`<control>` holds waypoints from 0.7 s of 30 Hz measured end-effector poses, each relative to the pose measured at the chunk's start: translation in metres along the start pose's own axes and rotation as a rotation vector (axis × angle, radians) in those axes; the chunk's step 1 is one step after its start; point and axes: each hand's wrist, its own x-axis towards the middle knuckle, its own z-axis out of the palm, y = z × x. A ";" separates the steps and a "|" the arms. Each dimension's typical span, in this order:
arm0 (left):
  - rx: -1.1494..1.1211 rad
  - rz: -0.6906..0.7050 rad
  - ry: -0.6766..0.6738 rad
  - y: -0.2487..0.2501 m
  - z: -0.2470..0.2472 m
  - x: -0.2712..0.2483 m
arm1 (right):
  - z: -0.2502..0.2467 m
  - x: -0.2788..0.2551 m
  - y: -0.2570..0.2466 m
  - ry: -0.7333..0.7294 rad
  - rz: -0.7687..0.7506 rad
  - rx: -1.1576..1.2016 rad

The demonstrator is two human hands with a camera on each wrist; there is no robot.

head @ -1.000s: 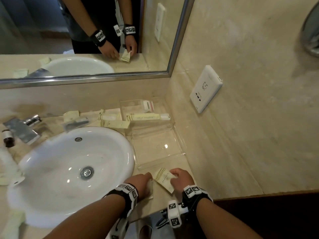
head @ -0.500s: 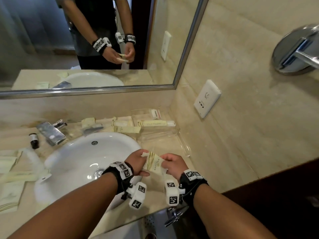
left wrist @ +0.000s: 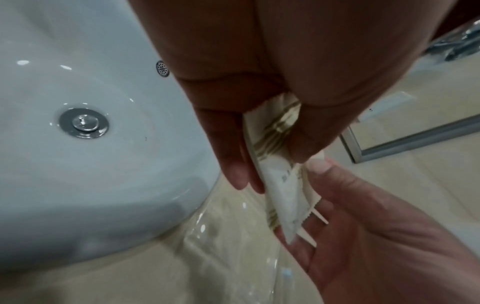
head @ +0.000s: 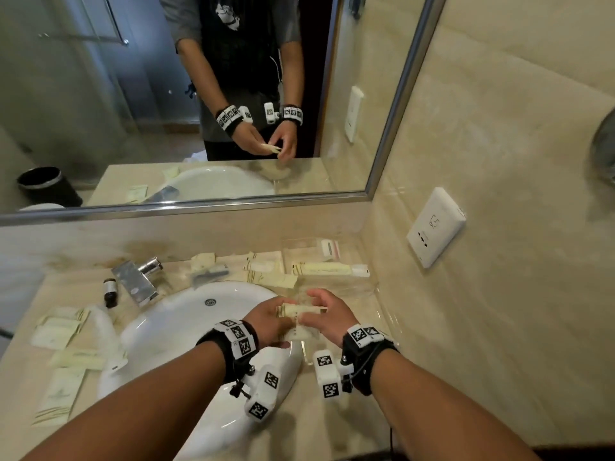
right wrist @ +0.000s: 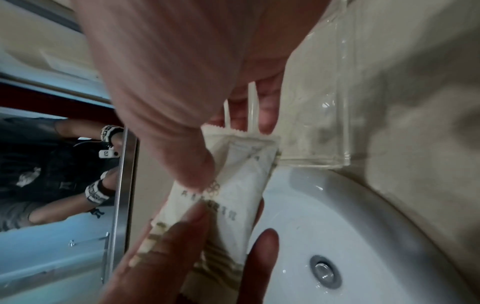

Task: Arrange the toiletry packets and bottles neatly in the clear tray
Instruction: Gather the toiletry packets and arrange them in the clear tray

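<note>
I hold a small stack of cream toiletry packets [head: 301,315] between both hands, above the sink's right rim. My left hand [head: 278,319] pinches one end of the packets [left wrist: 279,185] between thumb and fingers. My right hand [head: 321,312] takes the other end, its thumb on top of the packets [right wrist: 233,185] and its fingers underneath. The clear tray [head: 367,296] lies just beyond my hands against the right wall. At its far end lie a long cream tube packet [head: 327,269] and a small white item [head: 329,249]. The tray [right wrist: 324,123] also shows in the right wrist view.
More cream packets [head: 266,272] lie behind the white sink [head: 186,327], others [head: 58,332] left of it. A small dark bottle [head: 110,289] stands beside the chrome faucet [head: 134,277]. A wall socket [head: 436,226] sits right of the tray, with a mirror above the counter.
Both hands have lifted the packets off the counter's front edge and brought them together as one stack, up and toward the tray.
</note>
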 end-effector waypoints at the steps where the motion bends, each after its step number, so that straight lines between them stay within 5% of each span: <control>1: -0.019 0.008 0.009 0.004 -0.001 0.005 | -0.003 0.006 -0.002 -0.025 0.025 0.024; 5: 0.007 0.038 0.081 0.010 0.006 0.024 | -0.014 0.023 0.004 -0.118 0.072 0.124; 9: 0.351 0.063 0.162 0.001 0.018 0.046 | -0.028 0.041 0.029 -0.099 0.149 0.063; 15: 0.587 -0.056 0.131 -0.022 0.018 0.075 | -0.052 0.063 0.069 -0.047 0.289 -0.160; 21: 1.149 0.028 -0.023 -0.033 0.015 0.094 | -0.062 0.092 0.094 -0.018 0.402 -0.263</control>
